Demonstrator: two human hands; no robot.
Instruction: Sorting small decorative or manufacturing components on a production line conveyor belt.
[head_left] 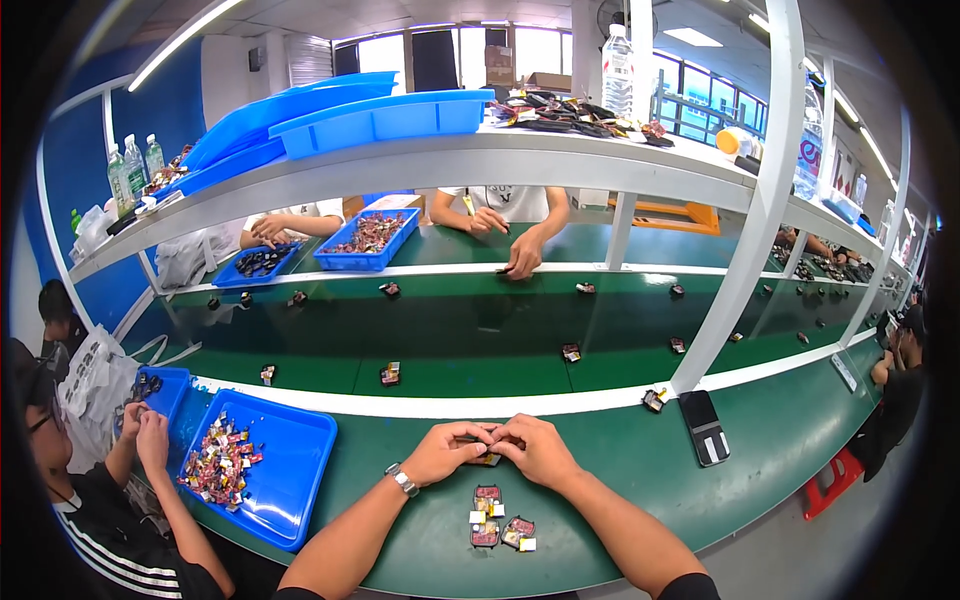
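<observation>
My left hand [445, 452], with a metal-banded watch [402, 480] at the wrist, and my right hand [533, 450] meet over the green work surface. Between their pinched fingers is a small electronic assembly [489, 459], mostly hidden by the fingertips. Just below my hands lies a cluster of similar assemblies: one dark-edged with a red board [487, 495], another beneath it [485, 536], and a third [519, 534] to the right with yellow tape and a white tab.
A blue tray [318, 460] of loose red and white parts stands left, beside a co-worker's hands [150, 438]. Small assemblies [390, 374] dot the green conveyor [470, 345] beyond a white rail [430, 407]. A black box-like device [705, 428] lies right, near a white post [740, 220].
</observation>
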